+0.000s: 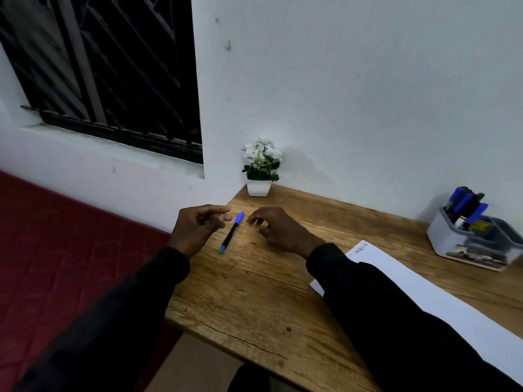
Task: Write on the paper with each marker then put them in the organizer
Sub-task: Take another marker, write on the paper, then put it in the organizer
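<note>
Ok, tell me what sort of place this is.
Probably a home study corner: a wooden desk against a white wall, a marker organizer and small potted plant on it, a barred window beside.

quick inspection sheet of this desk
surface: wooden desk
job's things: blue-capped marker lies flat on it; paper at right, partly under the right sleeve; organizer far right holds several markers
clutter: plant at the desk's back corner
grips: left hand and right hand flank the marker, fingers loosely curled, holding nothing
cables: nothing seen
surroundings: white wall, barred window, red surface at left
</note>
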